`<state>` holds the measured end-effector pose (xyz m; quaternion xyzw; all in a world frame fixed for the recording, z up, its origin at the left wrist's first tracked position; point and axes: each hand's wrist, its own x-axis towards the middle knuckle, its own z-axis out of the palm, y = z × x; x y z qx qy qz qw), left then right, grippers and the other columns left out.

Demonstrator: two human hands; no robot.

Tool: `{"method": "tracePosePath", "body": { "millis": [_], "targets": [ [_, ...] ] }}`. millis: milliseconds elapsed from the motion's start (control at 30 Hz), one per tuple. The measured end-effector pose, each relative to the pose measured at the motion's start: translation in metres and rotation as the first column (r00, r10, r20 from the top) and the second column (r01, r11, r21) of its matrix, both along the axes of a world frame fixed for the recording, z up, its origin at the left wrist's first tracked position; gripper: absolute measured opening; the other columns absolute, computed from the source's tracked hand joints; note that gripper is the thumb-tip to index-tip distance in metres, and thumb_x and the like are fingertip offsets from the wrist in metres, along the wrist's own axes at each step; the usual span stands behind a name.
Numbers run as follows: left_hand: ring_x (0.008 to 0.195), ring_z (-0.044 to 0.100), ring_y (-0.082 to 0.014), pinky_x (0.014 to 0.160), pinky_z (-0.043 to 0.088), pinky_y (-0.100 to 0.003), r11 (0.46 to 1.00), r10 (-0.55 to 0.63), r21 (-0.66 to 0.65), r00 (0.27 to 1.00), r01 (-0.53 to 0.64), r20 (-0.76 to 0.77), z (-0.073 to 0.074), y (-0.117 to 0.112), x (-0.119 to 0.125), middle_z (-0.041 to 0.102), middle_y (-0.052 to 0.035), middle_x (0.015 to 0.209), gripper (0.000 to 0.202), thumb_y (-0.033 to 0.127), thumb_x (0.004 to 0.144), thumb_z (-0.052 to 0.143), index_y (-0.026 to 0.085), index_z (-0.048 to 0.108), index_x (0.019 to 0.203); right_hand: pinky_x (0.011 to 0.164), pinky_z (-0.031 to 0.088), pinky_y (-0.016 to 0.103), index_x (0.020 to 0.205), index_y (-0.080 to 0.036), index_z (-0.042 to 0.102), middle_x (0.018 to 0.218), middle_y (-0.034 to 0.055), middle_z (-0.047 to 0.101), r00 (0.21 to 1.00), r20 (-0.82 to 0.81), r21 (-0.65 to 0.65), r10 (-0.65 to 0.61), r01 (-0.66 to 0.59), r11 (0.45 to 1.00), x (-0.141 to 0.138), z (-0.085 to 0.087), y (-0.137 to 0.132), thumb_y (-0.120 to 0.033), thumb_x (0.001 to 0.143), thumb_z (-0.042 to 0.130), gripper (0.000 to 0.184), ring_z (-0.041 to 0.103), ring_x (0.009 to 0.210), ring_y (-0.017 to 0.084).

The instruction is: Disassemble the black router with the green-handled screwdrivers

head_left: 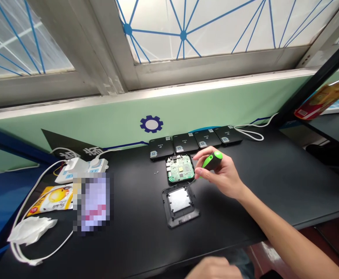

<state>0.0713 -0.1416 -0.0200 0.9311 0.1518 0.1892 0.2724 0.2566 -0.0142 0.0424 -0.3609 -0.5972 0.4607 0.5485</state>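
Note:
My right hand (222, 174) is closed round a green and black screwdriver (212, 159), its tip pointing down towards the right edge of an opened black box with a green circuit board (179, 169) inside. Just in front of that box lies its removed black cover (180, 205), inner side up, with a grey square pad. Two tiny screws (156, 172) lie left of the board. My left hand (213, 269) shows only as a knuckle patch at the bottom edge, off the desk; its fingers are hidden.
Several closed black boxes (195, 141) stand in a row along the wall at the back of the black desk (274, 186). A white power strip (80, 168) with cables, a yellow snack packet (53, 197), crumpled tissue (31, 228) and a blurred-out item lie at the left.

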Motion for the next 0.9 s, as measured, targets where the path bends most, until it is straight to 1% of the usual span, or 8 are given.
{"method": "tracePosePath", "body": {
  "millis": [100,167,200,300,433,533,700,900],
  "targets": [
    [0.064,0.065,-0.0222,0.060,0.054,-0.040,0.986,0.094,0.132,0.995,-0.097,0.025,0.021,0.041,-0.027,0.064,-0.0040,0.070,0.033,0.020,0.111,0.060,0.025,0.065,0.079,0.061,0.056,0.031,0.116,-0.024,0.074,0.086,0.0020,0.076,1.000,0.024,0.046,0.006,-0.007,0.999,-0.003,0.002,-0.003,-0.034,0.103,0.083,0.018,0.075,0.073,0.019],
    [0.068,0.065,-0.0218,0.063,0.053,-0.039,0.897,0.277,0.343,0.959,-0.279,0.056,0.032,0.072,-0.042,0.064,-0.0038,0.074,0.031,0.016,0.111,0.058,0.023,0.062,0.082,0.066,0.058,0.032,0.116,-0.024,0.073,0.086,0.0015,0.076,0.999,0.033,0.065,0.003,-0.005,0.998,-0.004,0.002,-0.004,-0.033,0.105,0.081,0.016,0.075,0.074,0.018],
    [0.069,0.064,-0.0208,0.062,0.051,-0.037,0.861,0.336,0.379,0.939,-0.339,0.077,0.034,0.085,-0.048,0.065,-0.0035,0.077,0.029,0.017,0.113,0.056,0.022,0.062,0.084,0.067,0.059,0.032,0.117,-0.024,0.073,0.085,0.0011,0.075,0.999,0.043,0.065,0.000,-0.003,0.998,-0.004,0.002,-0.004,-0.033,0.106,0.079,0.015,0.074,0.074,0.019],
    [0.071,0.064,-0.0184,0.065,0.052,-0.032,0.812,0.426,0.393,0.898,-0.431,0.106,0.029,0.109,-0.054,0.064,-0.0022,0.084,0.019,0.017,0.114,0.053,0.021,0.065,0.099,0.065,0.057,0.033,0.119,-0.025,0.071,0.083,0.0003,0.073,0.997,0.079,0.045,-0.011,0.007,0.999,-0.003,0.002,-0.003,-0.036,0.108,0.077,0.016,0.072,0.071,0.019],
    [0.075,0.067,-0.0200,0.068,0.053,-0.032,0.813,0.475,0.302,0.867,-0.498,0.152,0.016,0.104,-0.052,0.065,-0.0035,0.089,0.012,0.018,0.111,0.058,0.021,0.065,0.102,0.063,0.054,0.033,0.121,-0.025,0.070,0.082,0.0002,0.072,0.998,0.048,0.038,-0.044,0.042,0.998,-0.001,0.000,-0.003,-0.039,0.109,0.075,0.019,0.071,0.070,0.020],
    [0.083,0.070,-0.0221,0.073,0.057,-0.033,0.834,0.489,0.195,0.855,-0.517,0.173,0.015,0.095,-0.052,0.068,-0.0051,0.095,0.004,0.019,0.109,0.064,0.021,0.067,0.109,0.065,0.054,0.034,0.122,-0.025,0.070,0.082,-0.0001,0.072,0.998,0.022,0.050,-0.055,0.054,0.997,-0.001,-0.001,-0.004,-0.038,0.109,0.075,0.019,0.072,0.071,0.020],
    [0.095,0.072,-0.0239,0.081,0.062,-0.036,0.833,0.531,0.065,0.828,-0.549,0.181,0.017,0.089,-0.057,0.070,-0.0081,0.109,0.021,0.020,0.108,0.066,0.023,0.072,0.129,0.067,0.055,0.033,0.120,-0.024,0.071,0.080,-0.0009,0.072,0.997,-0.027,0.074,-0.069,0.071,0.995,-0.001,0.001,-0.004,-0.034,0.108,0.076,0.017,0.073,0.069,0.019],
    [0.090,0.071,-0.0199,0.080,0.062,-0.033,0.820,0.566,-0.015,0.806,-0.572,0.172,0.015,0.092,-0.058,0.068,-0.0065,0.106,0.021,0.020,0.113,0.061,0.024,0.078,0.124,0.059,0.051,0.030,0.115,-0.024,0.073,0.075,-0.0012,0.073,0.993,-0.064,0.092,-0.101,0.106,0.990,-0.002,0.006,-0.003,-0.032,0.105,0.078,0.013,0.071,0.065,0.018]
  ]
}}
